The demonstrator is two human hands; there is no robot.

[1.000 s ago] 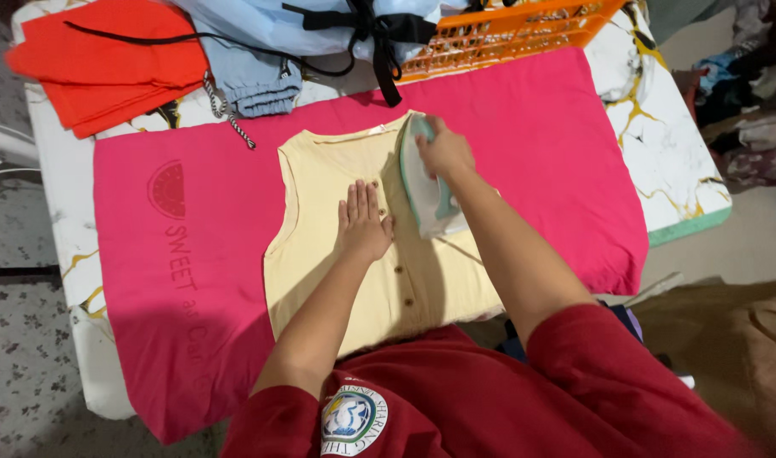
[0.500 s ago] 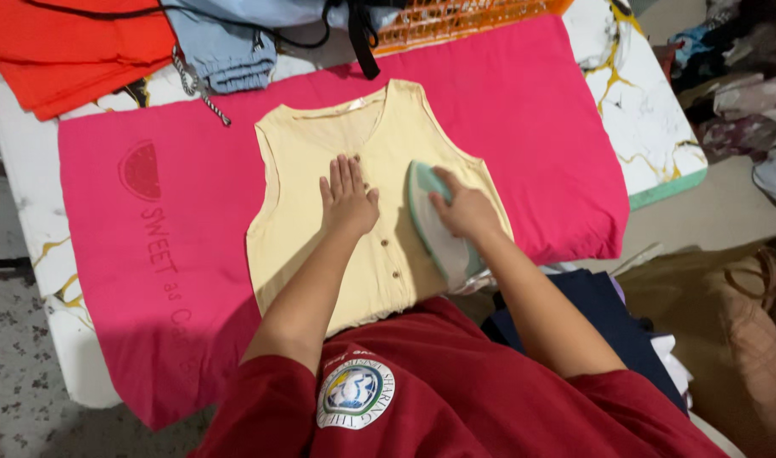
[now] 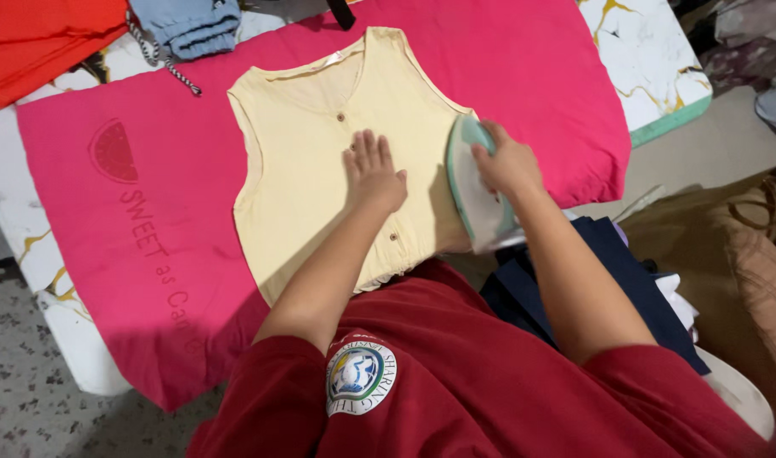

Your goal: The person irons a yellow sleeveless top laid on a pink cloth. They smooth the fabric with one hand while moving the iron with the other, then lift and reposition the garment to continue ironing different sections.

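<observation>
White marbled tabletop [image 3: 651, 59] w/ pink cloth [image 3: 150, 195] spread on it.
Right hand [image 3: 508, 161] grips pale green iron [image 3: 477, 191] on yellow vest's [image 3: 311, 161] edge; left hand [image 3: 372, 174] just beside, flat, fingers spread, pressing vest. Beyond: blue garment [image 3: 193, 25], orange fabric [image 3: 40, 38].

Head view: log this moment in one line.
left hand: flat on yellow vest | right hand: gripping iron | under: pink cloth

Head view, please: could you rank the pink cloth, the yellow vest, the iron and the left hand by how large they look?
1. pink cloth, largest by far
2. yellow vest
3. iron
4. left hand, close to the iron in apparent size, and the right hand covers part of the iron, so the last two are unsure.
</observation>
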